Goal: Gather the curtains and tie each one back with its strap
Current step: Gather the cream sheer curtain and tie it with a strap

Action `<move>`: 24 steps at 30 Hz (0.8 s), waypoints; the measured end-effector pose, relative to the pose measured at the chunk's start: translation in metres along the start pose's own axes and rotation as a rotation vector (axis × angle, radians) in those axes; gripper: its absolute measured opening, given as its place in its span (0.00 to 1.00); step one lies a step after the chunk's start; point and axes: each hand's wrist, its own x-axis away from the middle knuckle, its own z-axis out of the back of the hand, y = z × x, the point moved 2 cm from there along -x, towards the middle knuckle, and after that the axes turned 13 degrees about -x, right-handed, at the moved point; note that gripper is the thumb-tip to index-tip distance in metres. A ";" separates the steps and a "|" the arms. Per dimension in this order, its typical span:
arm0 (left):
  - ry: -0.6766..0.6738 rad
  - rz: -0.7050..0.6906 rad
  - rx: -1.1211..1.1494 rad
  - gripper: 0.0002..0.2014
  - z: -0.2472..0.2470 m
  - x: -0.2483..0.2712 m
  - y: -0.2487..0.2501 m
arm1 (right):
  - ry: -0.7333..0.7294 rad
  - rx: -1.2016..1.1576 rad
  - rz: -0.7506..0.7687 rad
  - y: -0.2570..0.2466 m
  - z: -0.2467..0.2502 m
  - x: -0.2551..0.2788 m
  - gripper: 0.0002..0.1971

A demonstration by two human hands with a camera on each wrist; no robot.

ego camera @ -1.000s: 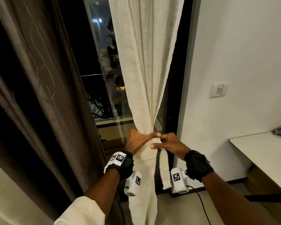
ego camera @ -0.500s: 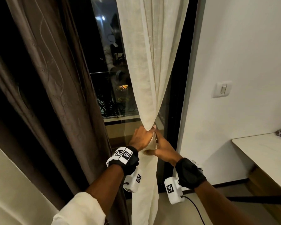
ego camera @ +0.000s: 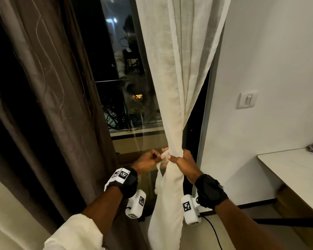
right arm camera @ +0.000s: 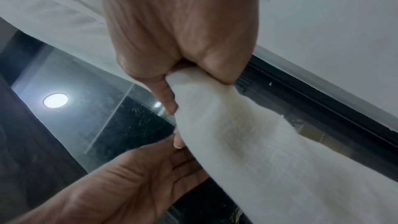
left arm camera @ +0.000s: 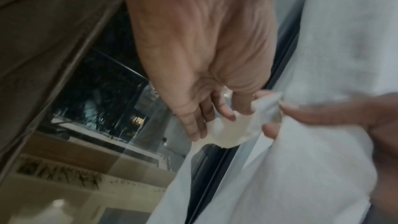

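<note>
Head view: right hand (ego camera: 183,162) wraps the bunched cream curtain (ego camera: 177,83), left hand (ego camera: 146,162) just beside it pinching the strap (ego camera: 159,175). Left wrist view, blurry: fingertips (left arm camera: 231,117) nip what looks like the strap end. Right wrist view: fist clamps the curtain.

Left hand (left arm camera: 202,54) pinching strap (left arm camera: 228,132)

- Right hand (ego camera: 183,160) is raised at waist height, fingers wrapped in a closed grip round the cream curtain (ego camera: 172,186).
- Left hand (ego camera: 146,162) sits just beside it, fingertips (left arm camera: 231,117) pinching the strap (left arm camera: 226,132).
- Both forearms reach forward, wrists banded in black.
</note>
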 end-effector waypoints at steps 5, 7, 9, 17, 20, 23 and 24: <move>0.269 -0.080 -0.327 0.18 0.013 0.003 0.009 | 0.117 0.137 0.047 -0.004 0.006 -0.006 0.15; 0.300 -0.109 -0.513 0.18 0.025 0.005 0.012 | 0.141 0.220 0.090 -0.007 0.005 -0.008 0.18; 0.364 -0.116 -0.749 0.22 0.037 0.009 0.015 | 0.157 0.271 0.125 -0.005 0.004 -0.012 0.19; 0.312 -0.333 -0.442 0.27 0.025 0.031 0.097 | 0.086 0.545 0.220 0.008 -0.033 -0.014 0.17; 0.006 -0.239 -0.436 0.29 0.008 0.027 0.136 | 0.115 0.238 0.111 0.015 -0.040 -0.012 0.16; -0.154 -0.188 -0.177 0.38 0.020 0.031 0.143 | 0.118 -0.023 0.169 0.009 -0.040 -0.013 0.13; -0.153 -0.206 -0.121 0.38 0.030 0.035 0.138 | 0.104 -0.106 0.157 0.008 -0.038 -0.015 0.12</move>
